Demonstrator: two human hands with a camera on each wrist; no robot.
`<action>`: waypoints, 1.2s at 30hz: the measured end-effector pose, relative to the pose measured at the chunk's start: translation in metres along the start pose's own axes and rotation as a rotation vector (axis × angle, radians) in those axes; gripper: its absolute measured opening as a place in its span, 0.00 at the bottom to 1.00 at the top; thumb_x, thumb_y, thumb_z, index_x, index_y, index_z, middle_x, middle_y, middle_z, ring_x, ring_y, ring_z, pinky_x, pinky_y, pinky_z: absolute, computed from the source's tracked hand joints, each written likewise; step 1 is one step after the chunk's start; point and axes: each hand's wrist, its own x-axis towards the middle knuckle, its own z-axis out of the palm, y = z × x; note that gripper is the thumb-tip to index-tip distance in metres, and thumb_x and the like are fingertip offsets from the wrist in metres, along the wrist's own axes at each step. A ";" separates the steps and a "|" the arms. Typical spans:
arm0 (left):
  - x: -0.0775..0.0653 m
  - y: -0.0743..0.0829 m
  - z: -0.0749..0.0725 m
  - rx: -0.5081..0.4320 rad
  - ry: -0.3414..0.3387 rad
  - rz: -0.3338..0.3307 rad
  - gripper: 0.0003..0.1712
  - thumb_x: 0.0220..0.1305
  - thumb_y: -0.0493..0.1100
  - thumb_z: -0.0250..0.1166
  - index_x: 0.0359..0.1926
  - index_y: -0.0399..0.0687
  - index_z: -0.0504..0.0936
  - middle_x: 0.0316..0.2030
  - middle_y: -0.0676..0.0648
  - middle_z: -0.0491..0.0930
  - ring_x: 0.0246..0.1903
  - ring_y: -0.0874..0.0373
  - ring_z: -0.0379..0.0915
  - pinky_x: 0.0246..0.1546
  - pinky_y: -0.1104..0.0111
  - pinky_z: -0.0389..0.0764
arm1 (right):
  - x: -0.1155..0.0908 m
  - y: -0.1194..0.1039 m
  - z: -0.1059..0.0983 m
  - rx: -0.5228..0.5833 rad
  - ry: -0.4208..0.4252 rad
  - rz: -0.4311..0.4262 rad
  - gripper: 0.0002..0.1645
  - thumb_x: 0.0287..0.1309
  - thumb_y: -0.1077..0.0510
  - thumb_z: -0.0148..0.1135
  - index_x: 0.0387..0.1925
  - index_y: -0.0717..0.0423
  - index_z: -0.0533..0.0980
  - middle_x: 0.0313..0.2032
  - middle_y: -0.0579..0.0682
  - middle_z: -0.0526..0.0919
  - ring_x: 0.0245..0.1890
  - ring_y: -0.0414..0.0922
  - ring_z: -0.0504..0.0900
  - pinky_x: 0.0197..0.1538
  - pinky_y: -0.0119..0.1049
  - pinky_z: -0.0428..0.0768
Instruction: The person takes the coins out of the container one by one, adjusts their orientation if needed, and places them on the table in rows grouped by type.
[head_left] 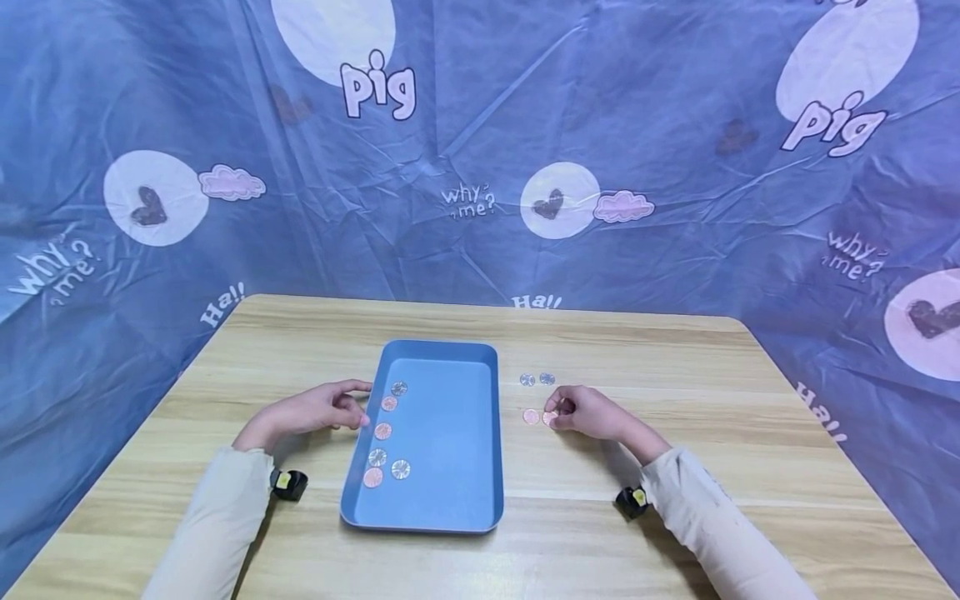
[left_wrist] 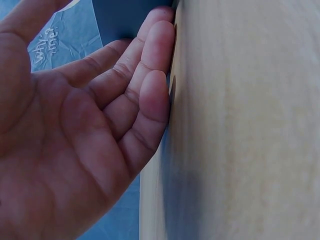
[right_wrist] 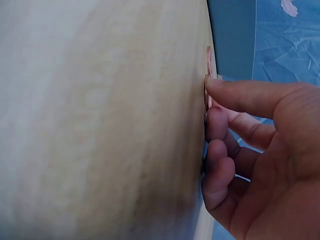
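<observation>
At the right of the tray, my right hand [head_left: 588, 412] pinches a copper-coloured coin [head_left: 550, 418] at the table top, thumb and fingertips at its edge. A second copper-coloured coin [head_left: 530, 416] lies just left of it; in the right wrist view this coin [right_wrist: 209, 59] shows edge-on beyond the thumb. My left hand [head_left: 330, 408] is at the left side of the blue tray [head_left: 427, 528], index finger and thumb touching its rim. Its other fingers [left_wrist: 155, 95] rest loosely bent against the table in the left wrist view.
Two silver coins [head_left: 527, 380] lie behind the right hand. Inside the tray, several silver and copper-coloured coins [head_left: 382, 431] are spread along its left side. A blue printed cloth [head_left: 450, 125] hangs behind and beside the wooden table [head_left: 637, 342].
</observation>
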 end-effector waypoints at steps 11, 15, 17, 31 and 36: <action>0.001 -0.001 -0.001 0.008 0.002 -0.006 0.44 0.63 0.48 0.65 0.71 0.33 0.55 0.45 0.43 0.81 0.43 0.56 0.77 0.49 0.62 0.72 | -0.004 0.002 -0.016 0.261 -0.019 0.018 0.16 0.61 0.64 0.56 0.49 0.68 0.73 0.31 0.53 0.76 0.25 0.42 0.72 0.28 0.30 0.73; 0.001 0.000 0.000 0.018 -0.001 0.000 0.44 0.63 0.49 0.64 0.71 0.33 0.55 0.46 0.42 0.81 0.44 0.56 0.77 0.48 0.63 0.72 | -0.003 -0.012 -0.022 0.362 -0.012 0.020 0.22 0.62 0.60 0.59 0.53 0.70 0.70 0.33 0.52 0.76 0.26 0.41 0.71 0.29 0.31 0.73; 0.000 0.000 0.000 0.020 -0.002 0.001 0.44 0.64 0.49 0.64 0.71 0.33 0.54 0.47 0.41 0.80 0.44 0.57 0.77 0.49 0.63 0.72 | -0.002 -0.024 -0.023 0.403 -0.023 -0.002 0.24 0.62 0.59 0.59 0.54 0.71 0.69 0.35 0.53 0.76 0.27 0.40 0.72 0.30 0.31 0.73; 0.002 0.000 0.001 -0.006 -0.010 0.002 0.44 0.63 0.47 0.64 0.71 0.31 0.54 0.47 0.41 0.81 0.43 0.58 0.77 0.47 0.64 0.72 | 0.013 -0.108 -0.010 0.536 -0.145 -0.190 0.16 0.63 0.64 0.57 0.52 0.64 0.72 0.35 0.48 0.78 0.32 0.42 0.76 0.31 0.28 0.72; 0.001 0.003 0.001 -0.018 -0.017 0.011 0.44 0.63 0.46 0.64 0.71 0.30 0.54 0.47 0.40 0.81 0.43 0.59 0.78 0.47 0.64 0.73 | 0.024 -0.124 0.004 0.530 -0.192 -0.209 0.16 0.63 0.62 0.58 0.51 0.63 0.73 0.35 0.45 0.78 0.32 0.43 0.76 0.32 0.29 0.72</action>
